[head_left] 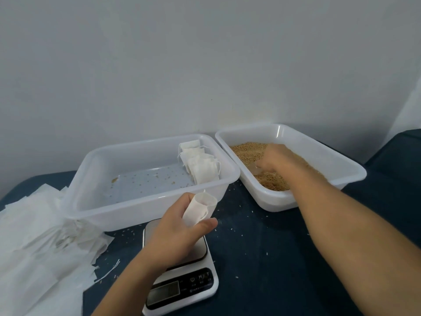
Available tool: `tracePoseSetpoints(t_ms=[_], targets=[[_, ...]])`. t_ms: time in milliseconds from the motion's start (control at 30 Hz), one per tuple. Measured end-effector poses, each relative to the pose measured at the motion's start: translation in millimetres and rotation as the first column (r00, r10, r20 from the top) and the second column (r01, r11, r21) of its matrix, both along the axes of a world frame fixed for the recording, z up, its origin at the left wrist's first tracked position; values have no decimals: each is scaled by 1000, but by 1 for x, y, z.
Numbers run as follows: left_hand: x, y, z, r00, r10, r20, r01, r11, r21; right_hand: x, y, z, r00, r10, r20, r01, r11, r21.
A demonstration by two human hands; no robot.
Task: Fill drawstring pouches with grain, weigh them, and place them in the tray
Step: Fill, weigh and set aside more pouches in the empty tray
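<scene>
The left hand (182,233) holds 1 empty pouch (200,209), fingers curled round it, mouth open and tilted up-right toward the grain tub (319,151). There the right hand (273,158) grips a scoop (256,170), lying right of the pouch.

We cannot read the scale (180,277): its display is blank or blurred, its platform is largely covered by our left hand (175,233), and its near corner runs off the bottom edge. Our right hand (272,158) hides its fingers and most of a translucent scoop (256,168) in the grain (248,151). The pile of white pouches (34,242) is cut by the left edge.
</scene>
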State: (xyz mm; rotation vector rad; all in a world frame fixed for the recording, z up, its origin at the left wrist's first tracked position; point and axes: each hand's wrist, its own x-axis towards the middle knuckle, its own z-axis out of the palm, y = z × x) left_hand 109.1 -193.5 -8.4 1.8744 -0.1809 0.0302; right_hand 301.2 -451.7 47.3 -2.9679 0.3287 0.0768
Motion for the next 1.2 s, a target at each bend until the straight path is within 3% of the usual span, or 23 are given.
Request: tracePoseSetpoints(t_ms=[267,433,767,900,1033,1200], targets=[[-5,17,-15,997,70,-11,-71,995,-66,-4,-3,-23,958,-180,224,106,946,306],[-8,22,-17,995,95,17,-93,992,-84,-10,-1,-20,928,-143,344,64,971,231],[-7,40,-18,986,160,49,-154,982,-114,-22,5,-17,882,-153,446,-4,943,331],[-6,52,-19,980,193,57,-187,978,-91,-40,15,-7,852,-27,522,-200,906,372],[-9,65,-18,977,207,55,-205,978,-45,-70,31,15,825,141,548,-445,759,475],[-13,82,-24,971,238,22,-238,971,3,-105,47,33,787,520,333,-614,604,508]])
